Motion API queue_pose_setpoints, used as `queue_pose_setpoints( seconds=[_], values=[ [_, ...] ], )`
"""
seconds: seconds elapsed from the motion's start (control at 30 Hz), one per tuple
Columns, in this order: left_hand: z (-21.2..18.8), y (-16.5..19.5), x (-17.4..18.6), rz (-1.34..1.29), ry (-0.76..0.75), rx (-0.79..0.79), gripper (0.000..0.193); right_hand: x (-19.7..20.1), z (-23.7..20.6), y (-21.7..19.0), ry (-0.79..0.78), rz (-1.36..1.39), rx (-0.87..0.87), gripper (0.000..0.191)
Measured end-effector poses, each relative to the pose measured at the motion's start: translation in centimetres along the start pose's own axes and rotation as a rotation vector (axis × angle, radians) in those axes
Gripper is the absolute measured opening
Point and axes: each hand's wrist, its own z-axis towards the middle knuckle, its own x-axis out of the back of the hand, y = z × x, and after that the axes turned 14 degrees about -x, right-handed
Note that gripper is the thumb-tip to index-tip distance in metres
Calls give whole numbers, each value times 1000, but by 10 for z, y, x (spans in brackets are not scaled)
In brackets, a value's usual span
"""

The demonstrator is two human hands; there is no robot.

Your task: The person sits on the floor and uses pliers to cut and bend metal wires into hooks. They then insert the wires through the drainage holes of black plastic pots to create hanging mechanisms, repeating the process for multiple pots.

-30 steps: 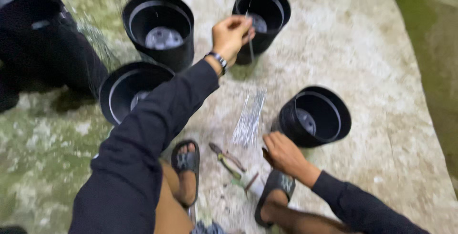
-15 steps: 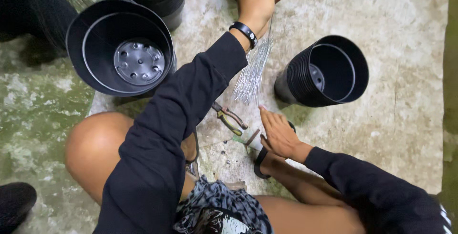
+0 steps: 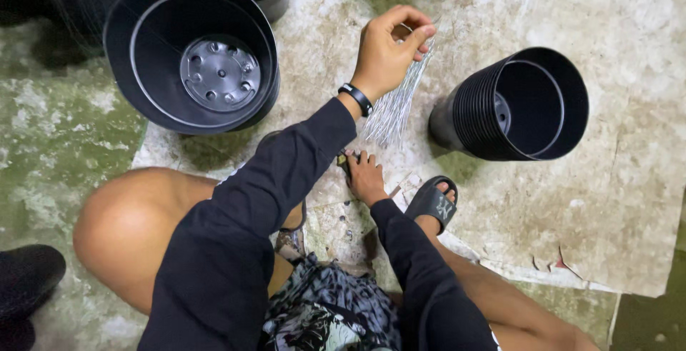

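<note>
Wires (image 3: pixel 394 108), thin and silvery, are fanning out in a loose bundle on the pale board (image 3: pixel 629 201) (just beside the stack of black pots (image 3: pixel 500 108) lying on its side). Since a moment ago the left hand (image 3: pixel 389 51) is lower and nearer, fingertips now pinching the bundle's top end. The right hand (image 3: pixel 364 176) is pressing flat, fingers spread, near the wires' lower end, covering pliers that showed earlier.

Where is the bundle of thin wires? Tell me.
In the head view, upper centre: the bundle of thin wires hangs from the left hand, just left of the stack of black pots lying sideways.
</note>
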Motion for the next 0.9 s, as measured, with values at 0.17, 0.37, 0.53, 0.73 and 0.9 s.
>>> queue_pose_setpoints(
  seconds=[0.17, 0.37, 0.53, 0.73, 0.9],
  values=[
    [-5, -8, 2, -9, -24, 38, 9, 10, 15, 12, -113, 150, -68, 37],
    [-9, -11, 4, -2, -43, 84, 9, 28, 16, 30, -550, 739, -246, 37],
    [-18, -26, 16, 91, -128, 165, 6, 24, 18, 35, -756, 1193, -66, 22],
    [-54, -70, 48, 297, -180, 267, 9, 22, 17, 40, -901, 1768, -152, 27],
    [-95, -100, 63, 174, -240, 605, 4, 28, 18, 36, -491, 1425, -157, 21]
  ],
)
